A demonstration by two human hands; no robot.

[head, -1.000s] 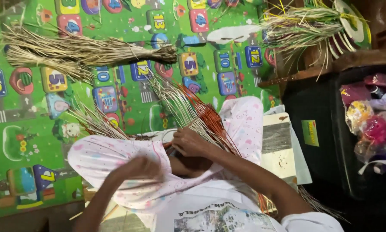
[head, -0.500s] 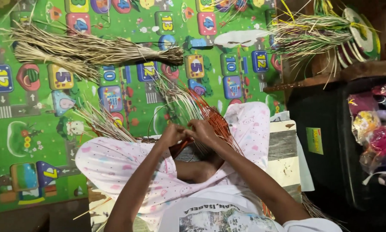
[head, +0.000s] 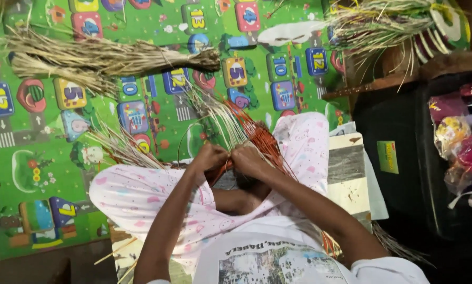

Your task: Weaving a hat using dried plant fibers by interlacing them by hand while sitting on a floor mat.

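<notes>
I sit with my knees drawn up in pink patterned trousers (head: 141, 194). My left hand (head: 209, 156) and my right hand (head: 246, 159) meet between my knees, both closed on a fan of pale straw and orange strands (head: 241, 126). The strands spread away from my hands over the green play mat (head: 47, 158). The point where the strands cross under my fingers is hidden.
A large bundle of dry straw (head: 104, 60) lies on the mat at upper left. More loose straw (head: 118, 144) lies by my left knee. A pile of greenish fibres (head: 383, 21) sits upper right. A dark bin with coloured bags (head: 457, 147) stands right.
My left hand has come up from my lap to join the right hand on the strands. The view has shifted slightly downward over the mat.
</notes>
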